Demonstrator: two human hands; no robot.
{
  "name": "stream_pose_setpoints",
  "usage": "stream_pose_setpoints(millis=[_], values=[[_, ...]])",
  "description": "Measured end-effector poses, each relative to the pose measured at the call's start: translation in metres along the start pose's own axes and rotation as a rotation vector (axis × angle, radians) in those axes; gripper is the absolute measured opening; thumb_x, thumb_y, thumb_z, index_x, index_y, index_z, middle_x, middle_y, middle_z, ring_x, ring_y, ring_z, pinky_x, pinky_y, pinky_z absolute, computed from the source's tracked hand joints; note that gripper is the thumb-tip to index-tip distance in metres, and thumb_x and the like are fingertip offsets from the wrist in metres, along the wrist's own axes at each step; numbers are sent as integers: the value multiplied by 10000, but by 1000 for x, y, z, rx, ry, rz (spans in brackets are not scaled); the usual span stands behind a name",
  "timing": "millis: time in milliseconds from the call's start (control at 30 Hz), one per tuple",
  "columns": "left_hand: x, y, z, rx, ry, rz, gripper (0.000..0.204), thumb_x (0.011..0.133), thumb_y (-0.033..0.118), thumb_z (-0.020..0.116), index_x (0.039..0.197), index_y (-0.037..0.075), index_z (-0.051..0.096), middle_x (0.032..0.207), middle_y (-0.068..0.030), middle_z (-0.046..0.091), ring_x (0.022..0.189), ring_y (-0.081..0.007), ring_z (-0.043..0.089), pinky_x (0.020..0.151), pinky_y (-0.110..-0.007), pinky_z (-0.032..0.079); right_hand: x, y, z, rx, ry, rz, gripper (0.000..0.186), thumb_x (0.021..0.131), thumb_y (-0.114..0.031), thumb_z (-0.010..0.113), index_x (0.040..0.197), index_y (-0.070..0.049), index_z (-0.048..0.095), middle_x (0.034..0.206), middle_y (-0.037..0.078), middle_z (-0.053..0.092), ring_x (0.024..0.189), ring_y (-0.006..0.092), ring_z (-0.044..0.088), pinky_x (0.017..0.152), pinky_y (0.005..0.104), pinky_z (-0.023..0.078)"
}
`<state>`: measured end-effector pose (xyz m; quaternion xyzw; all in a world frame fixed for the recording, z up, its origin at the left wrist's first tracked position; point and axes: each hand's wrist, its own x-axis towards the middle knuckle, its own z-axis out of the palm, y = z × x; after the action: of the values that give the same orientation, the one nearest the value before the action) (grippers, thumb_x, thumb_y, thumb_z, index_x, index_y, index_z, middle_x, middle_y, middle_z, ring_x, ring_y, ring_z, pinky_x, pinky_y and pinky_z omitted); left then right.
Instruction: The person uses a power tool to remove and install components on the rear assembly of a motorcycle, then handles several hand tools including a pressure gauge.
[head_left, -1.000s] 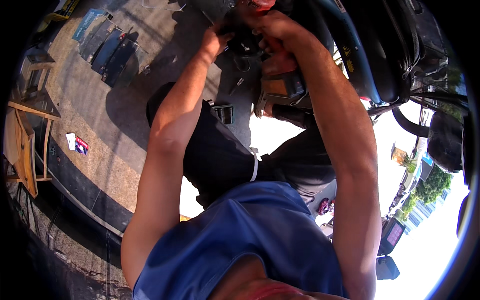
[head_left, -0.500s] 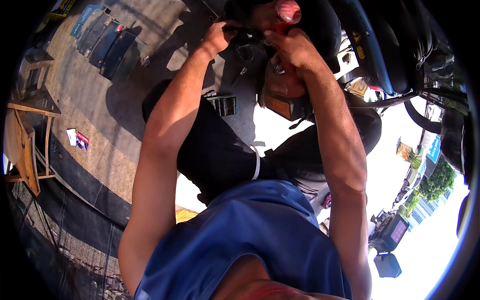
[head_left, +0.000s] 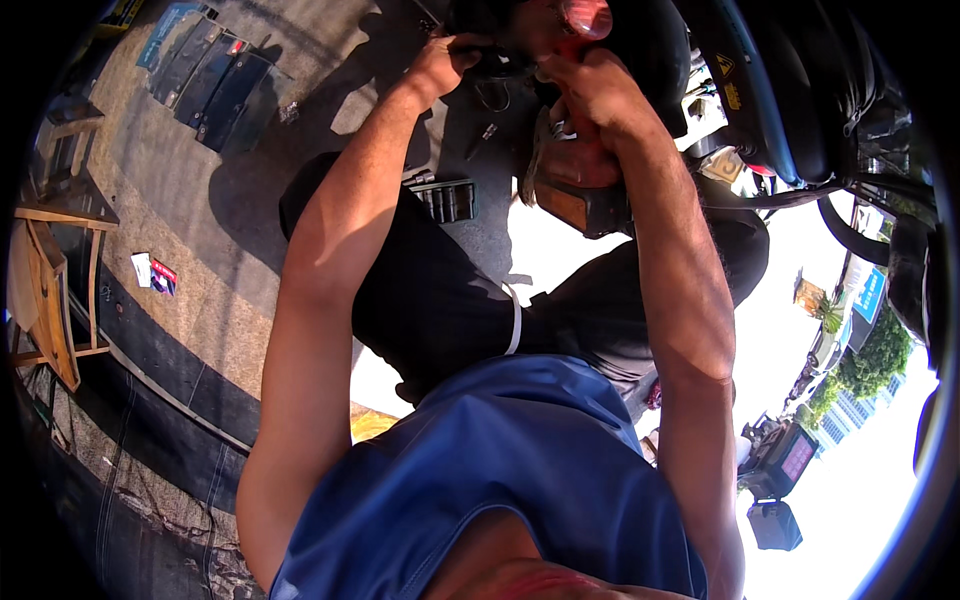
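1. Both bare arms are stretched forward to the underside of a dark motor scooter [head_left: 790,110], so that the work is reached from a low seat on the pavement; black-trousered knees are drawn up between the arms.

2. The left hand [head_left: 445,62] is closed round a small dark part at the scooter's shadowed underbody, apparently to steady it. What exactly is gripped cannot be told, as it is lost in shade.

3. The right hand [head_left: 590,95] is curled tightly over a reddish-brown housing with an amber lens [head_left: 575,190], which is held up against the machine just below a rounded red fitting [head_left: 588,15]. The fingers are wrapped shut, with no gap visible.

4. A black rack of sockets [head_left: 447,200] is laid on the grey paving just beside the left forearm, seemingly kept within easy reach.

5. Dark flat panels [head_left: 205,75] are spread on the ground well apart to the left, near a wooden frame [head_left: 50,290] and a small red-and-white packet [head_left: 155,273].
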<state>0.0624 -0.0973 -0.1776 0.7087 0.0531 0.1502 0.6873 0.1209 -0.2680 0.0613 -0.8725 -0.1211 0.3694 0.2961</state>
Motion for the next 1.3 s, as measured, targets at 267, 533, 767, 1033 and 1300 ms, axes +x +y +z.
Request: stream_pose_setpoints(millis=[267, 533, 767, 1033, 1300], values=[[-1, 2, 0, 27, 5, -68, 275, 939, 97, 635, 1205, 103, 705, 1028, -16, 674, 948, -115, 594, 858, -268, 477, 2, -8, -3, -133, -18, 6, 464, 891, -384, 663, 974, 71, 696, 627, 121, 619, 544, 213, 629, 505, 352, 480], [-2, 13, 18, -501, 255, -153, 302, 859, -42, 626, 1132, 73, 687, 1086, -54, 676, 997, -192, 640, 888, -335, 514, 6, -23, -5, -233, -110, -41, 407, 898, -360, 664, 884, 47, 673, 610, 105, 610, 505, 185, 600, 454, 337, 452], [6, 5, 25, -1058, 388, -568, 210, 872, 116, 693, 1071, 79, 638, 970, -71, 693, 927, -194, 668, 794, -369, 549, 21, -20, -10, -182, -120, -1, 308, 907, -316, 670, 918, -8, 655, 682, 61, 617, 549, 159, 575, 486, 316, 449], [2, 20, 24, -817, 364, -668, 196, 865, 139, 730, 1049, 106, 669, 1004, -28, 706, 953, -181, 670, 823, -352, 519, 20, -10, 2, -30, -202, -86, 312, 880, -334, 696, 949, -34, 646, 721, 32, 600, 534, 125, 542, 453, 301, 428], [-2, 19, 15, -834, 309, -602, 294, 869, 146, 745, 1140, 74, 657, 1078, -61, 708, 954, -211, 687, 811, -400, 539, 24, -27, -9, -2, -216, -7, 259, 922, -300, 656, 885, -45, 681, 644, 43, 576, 515, 155, 517, 449, 322, 370]])
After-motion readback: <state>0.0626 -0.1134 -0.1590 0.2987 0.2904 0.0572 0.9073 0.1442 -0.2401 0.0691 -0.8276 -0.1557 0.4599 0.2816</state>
